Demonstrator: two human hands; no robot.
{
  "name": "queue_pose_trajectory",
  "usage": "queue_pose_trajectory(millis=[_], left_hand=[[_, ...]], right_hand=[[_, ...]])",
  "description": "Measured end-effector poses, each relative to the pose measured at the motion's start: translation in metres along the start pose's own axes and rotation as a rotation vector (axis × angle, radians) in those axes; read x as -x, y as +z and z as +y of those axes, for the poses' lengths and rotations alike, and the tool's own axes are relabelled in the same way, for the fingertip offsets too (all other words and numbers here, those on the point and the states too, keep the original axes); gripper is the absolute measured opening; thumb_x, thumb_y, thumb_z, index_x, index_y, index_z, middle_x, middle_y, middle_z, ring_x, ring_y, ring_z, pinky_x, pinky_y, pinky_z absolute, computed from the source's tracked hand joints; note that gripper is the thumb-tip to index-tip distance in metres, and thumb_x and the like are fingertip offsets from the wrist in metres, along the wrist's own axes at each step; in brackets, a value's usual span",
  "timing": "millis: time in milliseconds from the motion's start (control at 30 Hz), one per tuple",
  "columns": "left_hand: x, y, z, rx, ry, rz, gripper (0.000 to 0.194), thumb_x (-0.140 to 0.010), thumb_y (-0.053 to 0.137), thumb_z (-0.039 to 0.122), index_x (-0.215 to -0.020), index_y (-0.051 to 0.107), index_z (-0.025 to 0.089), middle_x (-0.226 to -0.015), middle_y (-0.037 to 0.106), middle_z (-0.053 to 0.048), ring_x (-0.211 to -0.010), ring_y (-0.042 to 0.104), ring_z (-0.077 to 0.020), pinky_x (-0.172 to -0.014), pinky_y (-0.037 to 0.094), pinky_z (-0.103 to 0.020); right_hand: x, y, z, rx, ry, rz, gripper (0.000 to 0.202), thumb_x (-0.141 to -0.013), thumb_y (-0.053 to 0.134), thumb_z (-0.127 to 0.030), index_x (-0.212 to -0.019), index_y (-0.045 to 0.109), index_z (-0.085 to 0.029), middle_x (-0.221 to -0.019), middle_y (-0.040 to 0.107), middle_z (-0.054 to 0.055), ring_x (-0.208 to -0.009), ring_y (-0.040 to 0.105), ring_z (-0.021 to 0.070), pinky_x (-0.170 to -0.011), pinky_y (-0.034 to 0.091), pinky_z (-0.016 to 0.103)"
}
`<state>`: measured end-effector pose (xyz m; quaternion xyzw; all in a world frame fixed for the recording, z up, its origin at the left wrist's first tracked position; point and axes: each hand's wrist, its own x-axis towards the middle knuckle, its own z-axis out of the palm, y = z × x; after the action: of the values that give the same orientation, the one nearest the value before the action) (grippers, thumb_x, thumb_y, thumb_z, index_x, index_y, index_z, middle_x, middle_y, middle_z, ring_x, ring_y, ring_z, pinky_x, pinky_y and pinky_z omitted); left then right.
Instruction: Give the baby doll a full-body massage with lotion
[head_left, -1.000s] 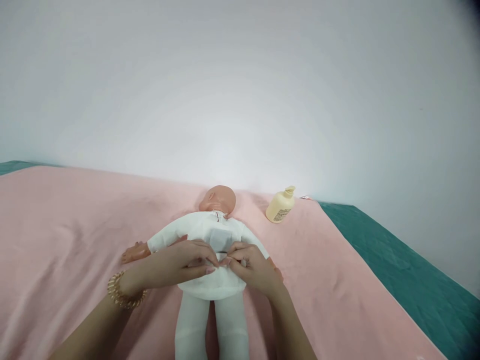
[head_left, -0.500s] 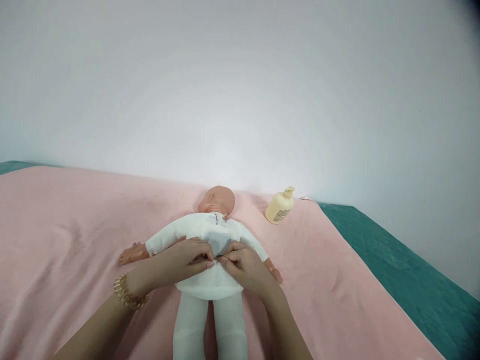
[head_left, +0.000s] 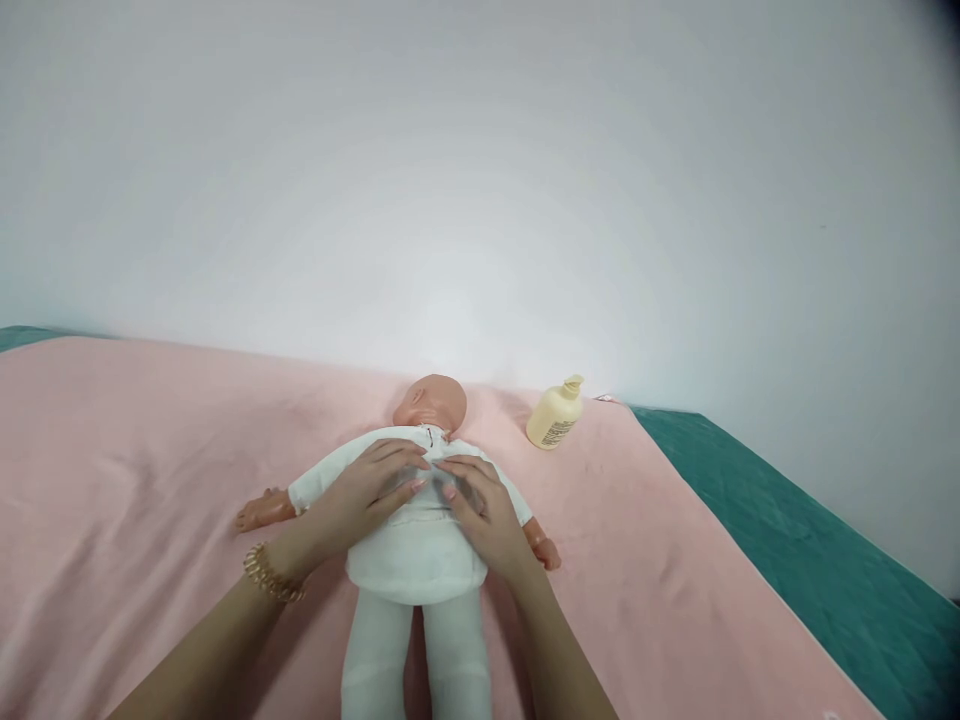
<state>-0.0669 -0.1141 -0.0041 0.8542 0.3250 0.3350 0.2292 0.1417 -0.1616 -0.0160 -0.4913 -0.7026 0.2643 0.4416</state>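
Observation:
A baby doll (head_left: pixel 417 560) in white cloth lies on a pink sheet, its bald head at the far end and its arms spread wide. My left hand (head_left: pixel 367 490) rests on the left side of the doll's upper torso, fingers stretched out and apart from the thumb. On the other side, my right hand (head_left: pixel 486 505) lies with its fingers extended and thumb apart. The fingertips of both hands nearly meet at the middle. Between them shows a greyish patch (head_left: pixel 429 492) on the white cloth, partly covered by my hands.
A pale yellow pump bottle (head_left: pixel 555 413) stands right of the doll's head. The pink sheet (head_left: pixel 660 560) lies over a green surface (head_left: pixel 795 530), which shows at the right edge. A plain pale wall (head_left: pixel 450 180) rises behind.
Both hands have moved up the doll's torso toward its neck. Their fingers, pinched together at the waist before, are now spread flat over the grey patch.

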Motion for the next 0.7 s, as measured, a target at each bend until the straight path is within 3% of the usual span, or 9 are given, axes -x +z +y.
queue_pose_trajectory(millis=[167,500,700], left_hand=[[0.0,0.006,-0.006,-0.012,-0.002,0.0,0.024,-0.096,0.045,0.037,-0.102,0.063,0.021,-0.12,0.066,-0.008,-0.117,0.055,-0.0234,-0.104,0.042,-0.044],[-0.003,0.009,-0.012,-0.015,0.007,-0.027,0.024,-0.095,0.045,0.038,-0.099,0.061,0.021,-0.106,0.069,-0.006,-0.106,0.06,-0.0233,-0.096,0.046,-0.041],[-0.004,0.01,-0.014,-0.109,0.036,0.068,0.029,-0.096,0.044,0.042,-0.103,0.064,0.022,-0.117,0.067,-0.007,-0.119,0.052,-0.0256,-0.105,0.039,-0.046]], right_hand=[[-0.004,0.002,0.001,0.031,0.022,-0.029,0.034,-0.096,0.052,-0.04,-0.123,0.064,-0.024,-0.127,0.063,0.006,-0.124,0.05,0.0223,-0.109,0.037,0.042],[-0.009,0.004,0.002,0.13,0.019,-0.079,0.029,-0.098,0.049,-0.039,-0.113,0.068,-0.022,-0.114,0.066,0.007,-0.112,0.055,0.0211,-0.103,0.039,0.039],[-0.023,-0.004,-0.008,0.124,0.014,-0.131,0.031,-0.099,0.046,-0.038,-0.1,0.072,-0.021,-0.102,0.069,0.006,-0.102,0.058,0.0194,-0.096,0.041,0.035]])
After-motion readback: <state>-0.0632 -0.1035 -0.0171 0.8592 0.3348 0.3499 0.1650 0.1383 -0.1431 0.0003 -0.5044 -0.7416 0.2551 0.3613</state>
